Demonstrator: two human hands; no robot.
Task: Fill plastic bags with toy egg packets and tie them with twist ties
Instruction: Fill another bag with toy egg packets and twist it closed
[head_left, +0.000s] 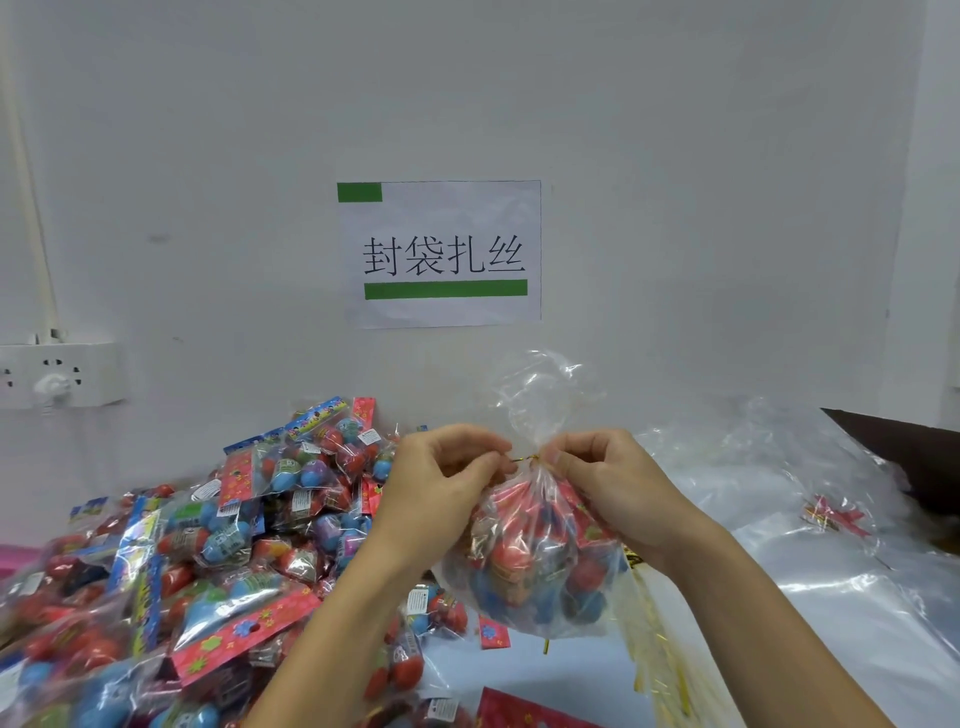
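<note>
Left hand (441, 470) and right hand (602, 475) pinch the ends of a gold tie (525, 458) round the gathered neck of the filled bag (540, 566), right of the packet pile (171, 561).

- Work surface: white table (561, 680) set against a white wall
- Left half: large heap of toy egg packets (171, 561), red and blue eggs in clear wrappers with red or blue header cards; heap reaches the wall
- Right half: stack of empty clear plastic bags (831, 587) lying flat
- Front centre-right: bundle of gold twist ties (660, 670) beside the bags
- Front edge: red printed card (524, 709), partly cut off
- Far right: small red and gold item (834, 515) under clear plastic; identity cannot be determined
</note>
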